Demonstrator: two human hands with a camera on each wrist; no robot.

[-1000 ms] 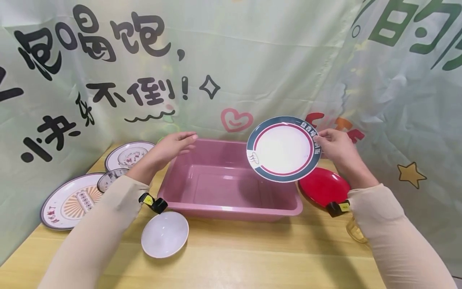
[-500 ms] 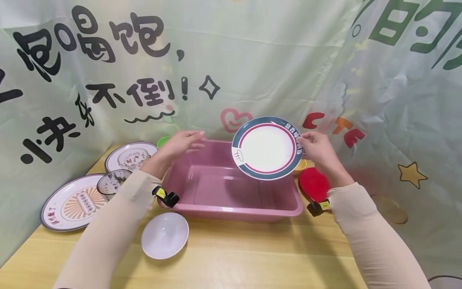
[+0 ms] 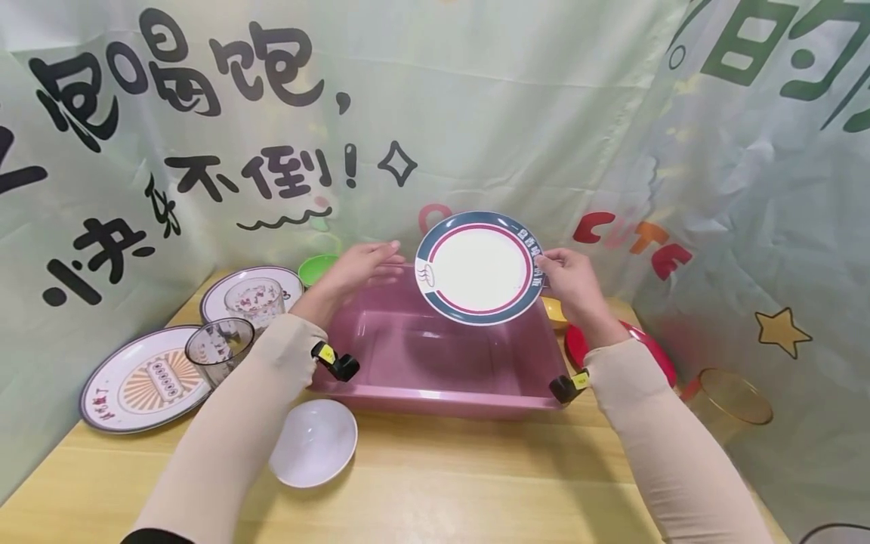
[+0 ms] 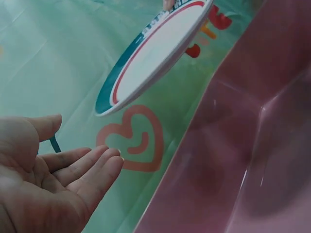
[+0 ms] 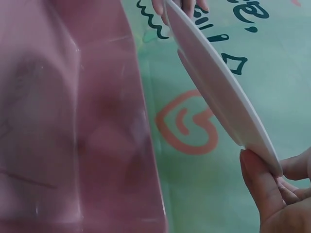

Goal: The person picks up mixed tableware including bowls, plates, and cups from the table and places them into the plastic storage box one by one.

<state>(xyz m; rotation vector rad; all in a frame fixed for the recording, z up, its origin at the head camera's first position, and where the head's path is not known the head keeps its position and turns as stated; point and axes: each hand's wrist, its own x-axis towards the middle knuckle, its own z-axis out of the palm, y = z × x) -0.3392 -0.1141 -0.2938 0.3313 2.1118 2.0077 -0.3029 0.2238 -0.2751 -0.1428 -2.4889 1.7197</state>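
Note:
My right hand (image 3: 572,281) pinches the right rim of a white plate (image 3: 481,268) with a blue-green border and a red ring. The plate is held tilted in the air over the back of a pink basin (image 3: 442,394). In the right wrist view, thumb and fingers grip the edge of the plate (image 5: 218,87), whose underside shows. My left hand (image 3: 360,272) is over the basin's back left, its fingers extended and holding nothing. A gap separates the left hand (image 4: 63,179) from the plate (image 4: 155,53) in the left wrist view.
A white bowl (image 3: 316,444) stands before the basin. Leftward are two patterned plates (image 3: 109,385), two glasses (image 3: 219,351) and a green bowl (image 3: 316,268). A red plate (image 3: 654,351), a yellow item (image 3: 554,311) and an amber glass (image 3: 730,400) stand right. Printed cloth (image 3: 476,113) hangs behind.
My right hand has carried the plate leftward over the basin. My left hand has moved right, toward the plate, and the gap between them has narrowed.

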